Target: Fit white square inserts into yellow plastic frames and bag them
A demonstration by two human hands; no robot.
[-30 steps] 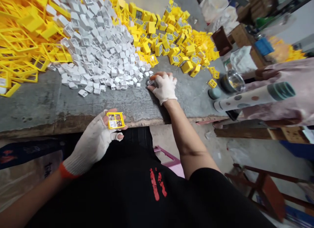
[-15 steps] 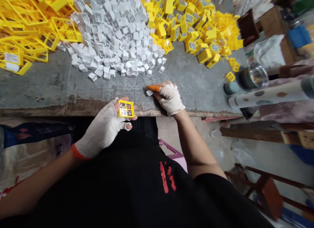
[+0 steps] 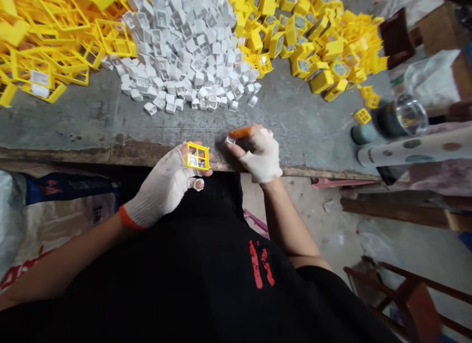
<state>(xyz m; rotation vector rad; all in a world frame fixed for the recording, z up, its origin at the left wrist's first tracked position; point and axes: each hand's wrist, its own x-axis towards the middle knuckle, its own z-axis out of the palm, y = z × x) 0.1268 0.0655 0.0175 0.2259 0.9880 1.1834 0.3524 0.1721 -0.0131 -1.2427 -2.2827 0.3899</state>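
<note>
My left hand (image 3: 165, 180), in a white glove with bare fingertips, holds a yellow four-pane frame (image 3: 198, 156) at the table's front edge. A whitish piece shows in the frame's lower left pane. To its right, my right hand (image 3: 260, 153), gloved the same way with an orange covering on one finger, pinches a small white cup-like piece (image 3: 230, 140) between fingertips, just above the table. Beyond both hands lies a large heap of small white pieces (image 3: 184, 52).
Yellow frames (image 3: 62, 38) are heaped at the far left of the grey table (image 3: 147, 131). Yellow blocks (image 3: 320, 52) lie at the far right. A clear jar (image 3: 411, 115) and a white patterned cylinder (image 3: 416, 145) stand or lie near the right side.
My right thumb and finger have closed on the small white piece, which lay beside the fingertips before. The left hand still holds the yellow frame. The whole view has shifted slightly.
</note>
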